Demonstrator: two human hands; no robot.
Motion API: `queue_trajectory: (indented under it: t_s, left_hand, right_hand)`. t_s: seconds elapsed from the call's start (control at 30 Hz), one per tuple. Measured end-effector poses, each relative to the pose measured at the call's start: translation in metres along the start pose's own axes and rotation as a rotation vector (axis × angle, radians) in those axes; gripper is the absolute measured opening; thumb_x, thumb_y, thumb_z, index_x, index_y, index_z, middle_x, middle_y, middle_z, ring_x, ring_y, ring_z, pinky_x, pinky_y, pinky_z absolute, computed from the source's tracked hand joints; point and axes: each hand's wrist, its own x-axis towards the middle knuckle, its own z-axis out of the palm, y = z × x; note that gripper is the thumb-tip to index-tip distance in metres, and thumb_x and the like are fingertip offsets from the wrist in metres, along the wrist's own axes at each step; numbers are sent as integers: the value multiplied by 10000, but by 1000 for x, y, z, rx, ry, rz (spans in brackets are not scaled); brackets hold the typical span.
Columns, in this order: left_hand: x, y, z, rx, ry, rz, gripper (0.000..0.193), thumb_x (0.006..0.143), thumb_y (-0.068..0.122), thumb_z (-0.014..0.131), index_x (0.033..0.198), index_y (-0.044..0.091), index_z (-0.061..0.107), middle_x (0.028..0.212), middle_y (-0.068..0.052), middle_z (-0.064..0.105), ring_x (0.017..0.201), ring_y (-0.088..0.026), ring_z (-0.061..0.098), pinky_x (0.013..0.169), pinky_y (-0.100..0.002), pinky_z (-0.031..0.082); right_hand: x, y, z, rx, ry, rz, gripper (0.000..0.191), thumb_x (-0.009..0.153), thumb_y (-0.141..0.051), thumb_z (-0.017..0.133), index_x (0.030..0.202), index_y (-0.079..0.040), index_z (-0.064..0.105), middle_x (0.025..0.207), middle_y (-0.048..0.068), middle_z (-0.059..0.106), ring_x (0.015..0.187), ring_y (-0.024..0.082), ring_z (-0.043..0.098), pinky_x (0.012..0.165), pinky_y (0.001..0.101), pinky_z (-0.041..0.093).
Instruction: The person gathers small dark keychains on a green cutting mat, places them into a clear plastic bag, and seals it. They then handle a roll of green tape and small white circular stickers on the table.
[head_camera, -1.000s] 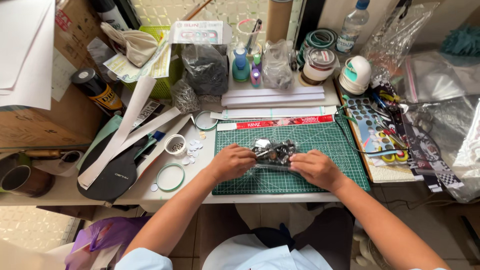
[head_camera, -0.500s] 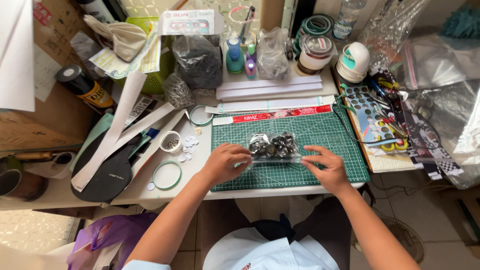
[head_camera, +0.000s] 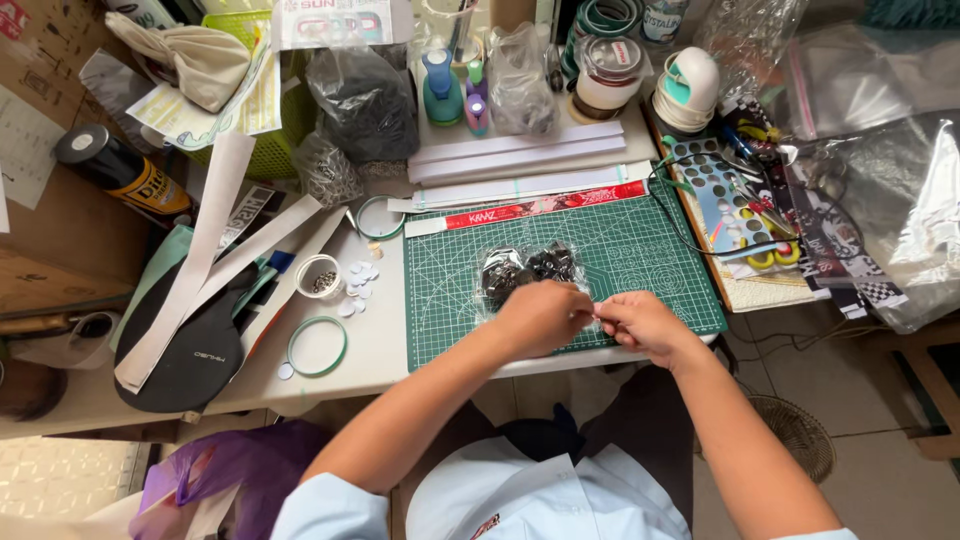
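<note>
A clear plastic bag of small dark pieces lies on the green cutting mat. My left hand and my right hand meet at the mat's near edge, just below the bag. Their fingertips pinch together around something small between them; what it is stays hidden. The bag's lower edge touches my left hand.
Left of the mat lie a small white cup, white paper discs, two green rings and a black paddle. Bags, jars, tape rolls and paper strips crowd the back. A hole-punched sheet and yellow scissors lie on the right.
Both hands were spread apart on the bag's two ends; they have drawn together at its near edge, fingertips now pinched. The camera view shifted slightly.
</note>
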Motion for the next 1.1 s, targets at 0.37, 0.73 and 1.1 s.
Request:
queue_trajectory:
  t_s: [0.37,0.73,1.1]
  left_hand:
    - [4,4,42,82,57,-137,95,836,183,715,843,112,776,816,-106,718,797,-339,709,678,-476,552]
    - [-6,8,61,347,145,-8,70,818,81,649,888,75,656,871,-66,655,858,-254,651,754,-414,442]
    - [-66,-34,14,-263,464,-374,211,1022,56,488,1176,70,632,1080,-118,667,1026,-280,657,880,-416,528]
  right_hand:
    - [-3,-3,-1,-9,-12,29,269,954,-213,630,764,-31,684,614,0,572,417,49,397,384,235,266]
    - [4,0,-1,-2,-13,13,329,958,-217,656,674,-90,549,589,-34,502,428,44,355,397,240,249]
    - [-8,-9,5,-11,-5,18,203,958,-197,654,881,-10,683,612,-50,507,433,32,364,393,232,262]
